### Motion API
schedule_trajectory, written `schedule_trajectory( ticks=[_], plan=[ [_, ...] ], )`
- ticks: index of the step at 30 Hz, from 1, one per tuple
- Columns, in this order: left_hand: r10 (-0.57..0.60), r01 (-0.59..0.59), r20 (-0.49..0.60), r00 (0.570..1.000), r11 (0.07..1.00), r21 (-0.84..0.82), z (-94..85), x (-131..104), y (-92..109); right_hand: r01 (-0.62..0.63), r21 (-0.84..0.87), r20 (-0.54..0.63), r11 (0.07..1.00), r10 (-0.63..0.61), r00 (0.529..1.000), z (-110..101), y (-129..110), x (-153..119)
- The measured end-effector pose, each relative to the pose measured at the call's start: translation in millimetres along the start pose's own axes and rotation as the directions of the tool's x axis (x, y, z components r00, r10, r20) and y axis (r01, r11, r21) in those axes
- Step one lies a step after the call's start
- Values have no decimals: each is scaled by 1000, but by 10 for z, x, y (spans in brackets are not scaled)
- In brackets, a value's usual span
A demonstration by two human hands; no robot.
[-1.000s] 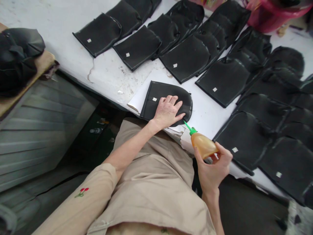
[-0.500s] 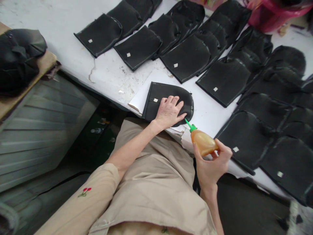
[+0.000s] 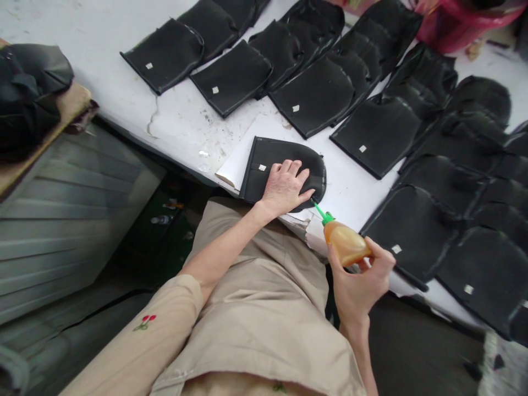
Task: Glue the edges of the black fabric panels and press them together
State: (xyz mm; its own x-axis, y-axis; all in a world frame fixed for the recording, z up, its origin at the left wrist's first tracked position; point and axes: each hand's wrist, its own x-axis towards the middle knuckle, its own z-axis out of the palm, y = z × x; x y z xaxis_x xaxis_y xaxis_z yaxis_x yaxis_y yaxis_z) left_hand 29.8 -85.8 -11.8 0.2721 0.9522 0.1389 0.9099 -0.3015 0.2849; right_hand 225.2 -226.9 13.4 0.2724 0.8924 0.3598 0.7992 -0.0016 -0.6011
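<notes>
A black rounded piece with a small pale tag lies on white paper at the table's front edge. My left hand rests on it with fingers spread, the thumb close to its curved edge. In my right hand is a squeeze bottle of amber liquid, pinched between thumb and fingers. Its green nozzle points up and left, with the tip at the piece's lower curved edge, just beside my left thumb.
Overlapping rows of similar black pieces cover the back and right of the white table. A pink basket stands at the back right. At the left, black material sits on a cardboard-coloured surface.
The bottle in my right hand has shifted slightly right and down, its nozzle tip still by the piece's edge. My left hand has stayed in place on the piece.
</notes>
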Motion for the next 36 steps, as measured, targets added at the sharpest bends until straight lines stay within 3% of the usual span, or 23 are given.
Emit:
schedule_trajectory(
  ticks=[7, 15, 32, 36],
  plan=[
    [-6, 6, -2, 1000, 1000, -13, 1, 3, -9, -55, 77, 32, 996, 53, 998, 3, -15, -21],
    [14, -12, 41, 999, 999, -40, -41, 41, -89, -208, 172, 78, 963, 198, 977, 59, 25, -71],
    [4, -2, 25, 1000, 997, -81, -22, 60, -148, -254, 309, 149, 916, 218, 965, 174, -84, -144],
    [51, -47, 17, 999, 979, -196, -73, 37, -271, -268, 302, 163, 915, 227, 960, 185, -109, -136]
  ],
)
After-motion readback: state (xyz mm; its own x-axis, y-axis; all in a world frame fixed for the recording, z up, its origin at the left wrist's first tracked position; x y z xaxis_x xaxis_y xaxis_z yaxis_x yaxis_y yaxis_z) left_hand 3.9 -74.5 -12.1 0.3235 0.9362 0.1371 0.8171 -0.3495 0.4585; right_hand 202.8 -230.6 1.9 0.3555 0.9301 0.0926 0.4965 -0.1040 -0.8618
